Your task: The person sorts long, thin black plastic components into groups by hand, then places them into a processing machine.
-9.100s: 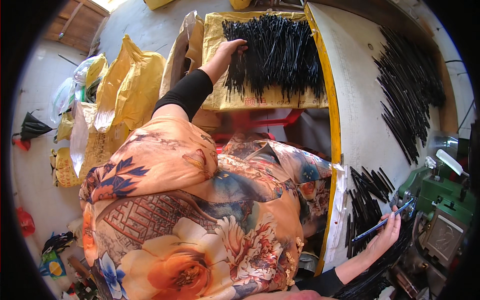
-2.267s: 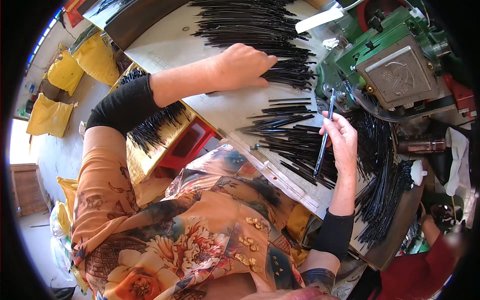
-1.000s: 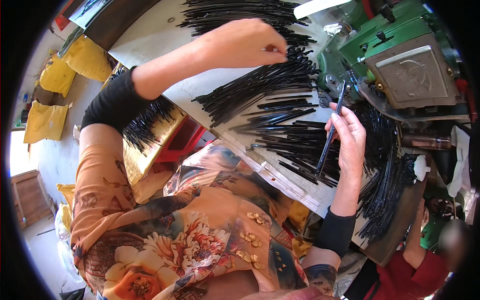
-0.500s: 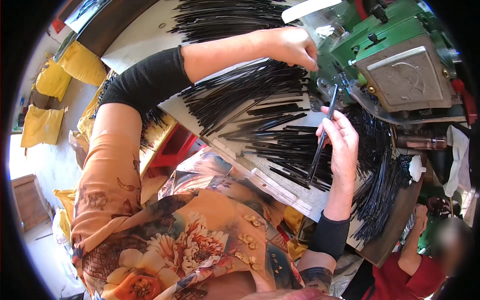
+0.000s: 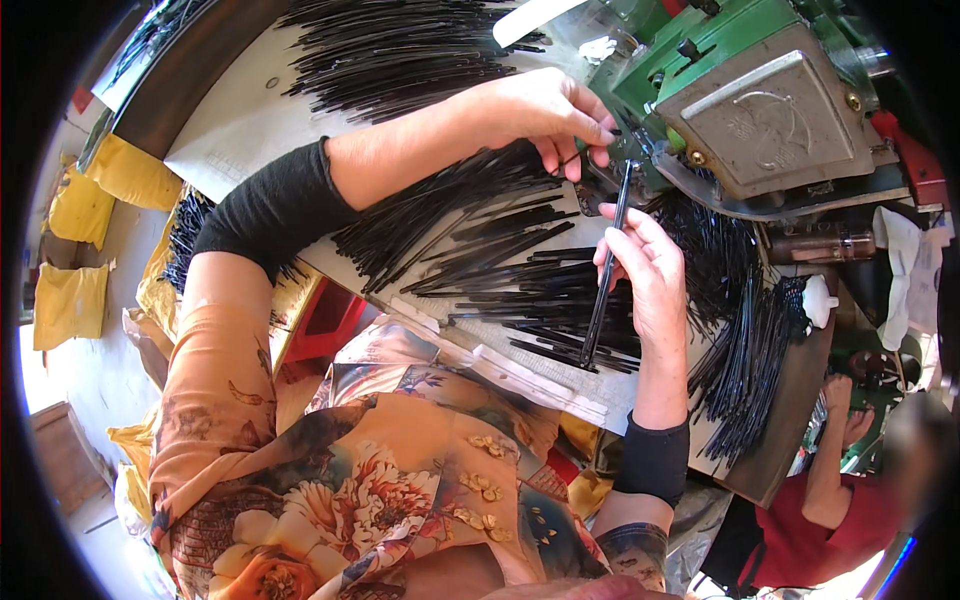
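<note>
My right hand (image 5: pixel 648 275) pinches a slender black rod (image 5: pixel 601 295), tilted with its upper end close to the green machine (image 5: pixel 640 85). Just left of that end, my left hand (image 5: pixel 555 112) has its thumb and index finger drawn together. A small dark bit shows among its fingers, too little to name. Under my left forearm lies a spread of black rods (image 5: pixel 400 225) on the pale tabletop (image 5: pixel 235 130). More black rods (image 5: pixel 545 285) lie loose to the left of my right hand.
Another heap of black rods (image 5: pixel 390 60) lies at the far side. A dense bundle of rods (image 5: pixel 745 385) hangs toward the right table edge. Beyond it a person in a red top (image 5: pixel 830 520) works. A red stool (image 5: pixel 330 320) stands beside my lap; yellow sacks (image 5: pixel 75 300) lie left.
My left hand has turned, its fingers now more visible, and come nearer the rod's upper end. The right hand still holds the rod. The whole view has shifted slightly.
</note>
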A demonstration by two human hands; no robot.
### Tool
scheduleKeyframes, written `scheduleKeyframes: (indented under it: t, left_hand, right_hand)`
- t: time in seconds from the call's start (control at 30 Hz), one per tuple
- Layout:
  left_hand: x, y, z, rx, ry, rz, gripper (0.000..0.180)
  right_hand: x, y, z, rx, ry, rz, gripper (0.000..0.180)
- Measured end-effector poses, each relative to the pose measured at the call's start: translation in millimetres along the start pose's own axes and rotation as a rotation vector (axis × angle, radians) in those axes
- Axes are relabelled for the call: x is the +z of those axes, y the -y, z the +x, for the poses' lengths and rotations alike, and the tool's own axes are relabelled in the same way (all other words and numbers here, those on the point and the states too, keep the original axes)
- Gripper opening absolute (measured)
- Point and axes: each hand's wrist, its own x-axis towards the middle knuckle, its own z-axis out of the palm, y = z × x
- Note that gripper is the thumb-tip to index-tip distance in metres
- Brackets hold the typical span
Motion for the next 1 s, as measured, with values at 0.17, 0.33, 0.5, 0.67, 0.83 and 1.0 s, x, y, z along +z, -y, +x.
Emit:
scheduleKeyframes:
  t: [0.17,0.33,0.5,0.67,0.83,1.0]
  left_hand:
    - [10,3,-6,0.025,0.076,0.008,0.036]
    - [15,4,-8,0.012,0.084,0.001,0.035]
    - [16,5,-7,0.027,0.088,0.004,0.035]
    - [19,3,-3,0.066,0.077,0.057,0.033]
    - [22,0,-2,0.123,0.082,0.123,0.035]
    - [24,-1,3,0.155,0.057,0.188,0.034]
  right_hand:
    - [2,4,-2,0.025,0.012,-0.039,0.031]
    - [1,5,-3,0.025,0.009,-0.029,0.030]
    - [-1,5,-3,0.019,0.028,0.012,0.031]
    - [-4,4,-3,0.031,0.033,0.061,0.034]
    - [-4,7,-4,0.037,0.027,0.116,0.035]
    - [-3,6,-3,0.028,-0.007,0.128,0.036]
